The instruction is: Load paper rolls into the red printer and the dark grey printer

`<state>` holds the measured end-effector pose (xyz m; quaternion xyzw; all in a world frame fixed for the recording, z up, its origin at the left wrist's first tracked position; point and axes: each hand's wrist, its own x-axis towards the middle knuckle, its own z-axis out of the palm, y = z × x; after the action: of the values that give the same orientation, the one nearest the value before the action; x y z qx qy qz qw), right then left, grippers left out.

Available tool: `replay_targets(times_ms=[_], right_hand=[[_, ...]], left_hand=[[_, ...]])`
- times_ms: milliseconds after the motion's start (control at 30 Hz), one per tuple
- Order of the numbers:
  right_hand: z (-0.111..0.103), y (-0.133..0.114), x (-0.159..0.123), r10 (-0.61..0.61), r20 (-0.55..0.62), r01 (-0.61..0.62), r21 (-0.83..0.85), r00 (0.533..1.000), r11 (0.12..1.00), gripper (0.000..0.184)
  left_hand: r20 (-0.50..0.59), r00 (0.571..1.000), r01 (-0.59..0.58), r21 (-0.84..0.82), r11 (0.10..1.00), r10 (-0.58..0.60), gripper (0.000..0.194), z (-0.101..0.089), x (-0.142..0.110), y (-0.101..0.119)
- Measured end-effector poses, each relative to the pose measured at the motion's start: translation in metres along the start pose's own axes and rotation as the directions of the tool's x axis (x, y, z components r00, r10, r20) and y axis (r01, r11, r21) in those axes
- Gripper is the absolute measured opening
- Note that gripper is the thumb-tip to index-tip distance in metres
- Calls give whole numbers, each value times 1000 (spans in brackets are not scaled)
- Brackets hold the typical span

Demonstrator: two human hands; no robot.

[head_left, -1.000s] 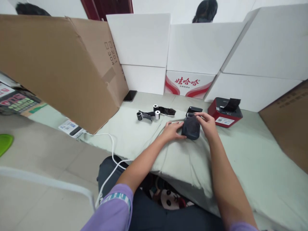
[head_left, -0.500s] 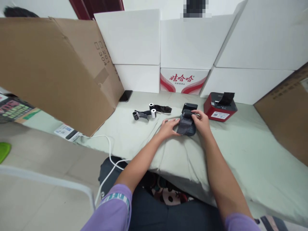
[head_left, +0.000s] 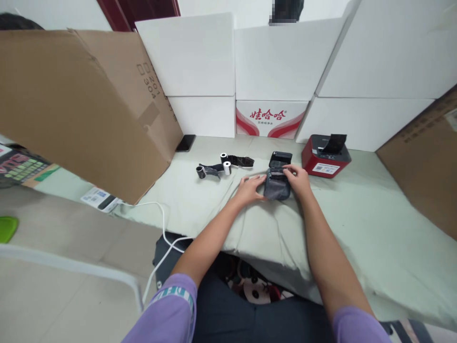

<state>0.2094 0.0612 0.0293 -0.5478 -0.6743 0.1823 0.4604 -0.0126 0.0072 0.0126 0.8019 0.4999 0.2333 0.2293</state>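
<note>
A small dark portable printer (head_left: 267, 190) lies on the cloth-covered table with its lid (head_left: 281, 157) tipped open at the back. A dark paper roll (head_left: 275, 173) sits at its open compartment, and a dark strip of paper (head_left: 277, 190) drapes over the front. My left hand (head_left: 250, 188) grips the printer's left side, fingers along the edge and thumb lower down. At the upper right of the compartment my right hand (head_left: 298, 180) has its fingers bent against the printer's edge. The fingertips partly hide the roll's right end.
Several small paper rolls (head_left: 227, 167) with dark strips lie left of the printer. A red printer (head_left: 325, 157) with dark paper stands to the right. A phone (head_left: 186, 143) rests by a cardboard box (head_left: 107, 105). White boxes (head_left: 200, 62) line the back. A white cable (head_left: 163, 216) hangs over the edge.
The dark roll has dropped from the right fingers into the printer's compartment. Its strip now lies flatter over the printer's front. Both hands stay at the printer's sides.
</note>
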Motion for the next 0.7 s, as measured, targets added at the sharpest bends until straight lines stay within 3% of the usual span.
replay_targets(times_ms=[167, 400, 467, 533, 633, 700], right_hand=[[-1, 10, 1, 5, 49, -9, 77, 999, 997, 29], [7, 4, -1, -92, -5, 91, -99, 996, 991, 23], [10, 5, -1, -79, -25, 74, -146, 997, 986, 23], [12, 9, -1, -17, -120, -5, -178, 993, 984, 18], [15, 16, -1, 109, -255, -140, -111, 961, 984, 40], [17, 19, 0, 158, -221, -157, 24, 962, 987, 60]], left_hand=[[5, 1000, 1, -1, 1000, -1, 91, 0, 0, -1], [-7, 1000, 1, 4, 1000, 0, 89, 0, -1, 0], [-17, 1000, 2, 2, 1000, -2, 89, 0, -1, 1], [-27, 1000, -5, -2, 1000, 5, 90, 0, -1, 2], [-24, 1000, -13, 16, 1000, 14, 89, 0, -1, 1], [-14, 1000, -15, 44, 999, 16, 88, 0, -1, 1]])
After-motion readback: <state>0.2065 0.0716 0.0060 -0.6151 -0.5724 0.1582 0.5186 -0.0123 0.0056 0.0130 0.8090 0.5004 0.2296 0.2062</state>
